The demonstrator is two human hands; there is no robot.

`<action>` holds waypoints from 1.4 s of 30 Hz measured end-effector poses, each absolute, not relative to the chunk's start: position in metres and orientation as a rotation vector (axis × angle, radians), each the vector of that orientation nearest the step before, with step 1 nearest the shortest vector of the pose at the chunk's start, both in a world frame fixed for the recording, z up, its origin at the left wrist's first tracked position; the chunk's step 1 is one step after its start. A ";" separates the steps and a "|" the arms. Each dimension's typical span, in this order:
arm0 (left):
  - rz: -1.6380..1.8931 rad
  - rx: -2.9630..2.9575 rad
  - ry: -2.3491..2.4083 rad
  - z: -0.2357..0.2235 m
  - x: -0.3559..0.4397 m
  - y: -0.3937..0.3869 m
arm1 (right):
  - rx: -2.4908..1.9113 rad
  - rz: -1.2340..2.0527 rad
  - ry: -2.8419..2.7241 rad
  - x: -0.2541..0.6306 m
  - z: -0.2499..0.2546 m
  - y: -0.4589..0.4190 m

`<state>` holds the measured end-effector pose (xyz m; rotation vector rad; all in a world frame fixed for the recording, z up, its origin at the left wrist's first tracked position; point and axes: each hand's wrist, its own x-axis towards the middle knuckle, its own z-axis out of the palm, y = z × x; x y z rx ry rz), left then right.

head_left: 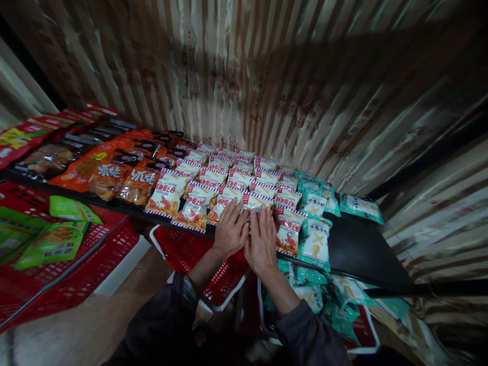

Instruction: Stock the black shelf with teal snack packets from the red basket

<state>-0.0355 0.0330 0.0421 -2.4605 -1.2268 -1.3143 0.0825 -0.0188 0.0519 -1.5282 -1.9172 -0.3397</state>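
Rows of small white snack bags with red lettering and striped edges stand on a black shelf (366,249). My left hand (231,229) lies with its fingers stretched over the lower front of one white snack bag (227,195). Right beside it, my right hand (262,239) rests flat, fingers forward, on the neighbouring white snack bag (256,200). Both hands seem to touch the bags' fronts without gripping them. Just right of them stands another front-row snack bag (288,231), followed by a teal and white bag (315,241).
Orange bags (141,180) and red bags (34,132) fill the shelf's left part. Below stand a red basket (110,244) with green packets (57,244), another red basket (183,251), and a basket holding teal bags (343,310). A corrugated wall (244,76) rises behind.
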 end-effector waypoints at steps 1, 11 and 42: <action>-1.319 -2.448 -1.216 0.043 -0.035 0.033 | -1.529 -0.344 -1.923 0.086 0.054 -0.023; -1.304 -2.405 -1.192 0.049 -0.021 0.026 | -1.693 -0.342 -1.645 0.148 0.047 -0.058; -1.098 -2.397 -1.299 0.055 0.010 0.015 | -1.588 0.009 -1.603 0.160 0.044 -0.023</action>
